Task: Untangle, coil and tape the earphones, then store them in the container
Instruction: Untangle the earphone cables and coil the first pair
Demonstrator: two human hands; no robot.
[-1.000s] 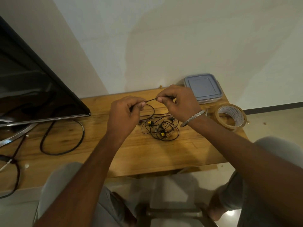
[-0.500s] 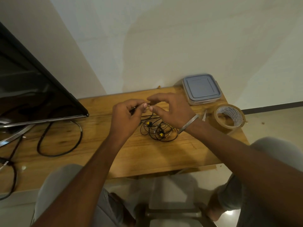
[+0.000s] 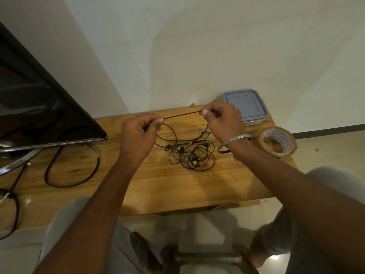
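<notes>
The tangled thin black wired earphones with yellow-tipped buds [image 3: 194,160] lie in a loose heap on the light wooden table [image 3: 158,184], with one stretch of cord lifted at 12 o'clock and pulled taut between both hands. The left hand [image 3: 138,137] pinches it between thumb and curled fingers; the right hand [image 3: 224,120], wearing a thin silver metal bangle [image 3: 234,139], pinches the other end. A square grey-blue lidded plastic container [image 3: 244,103] sits at 1 o'clock, a roll of clear brown tape [image 3: 284,141] at 3 o'clock, and a thick black looped cable [image 3: 97,161] at 9 o'clock.

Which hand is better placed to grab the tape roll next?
Probably the right hand: the tape roll lies just beyond its wrist, while the left hand is farther, across the tangled earphones. Both pinch the cord.
</notes>
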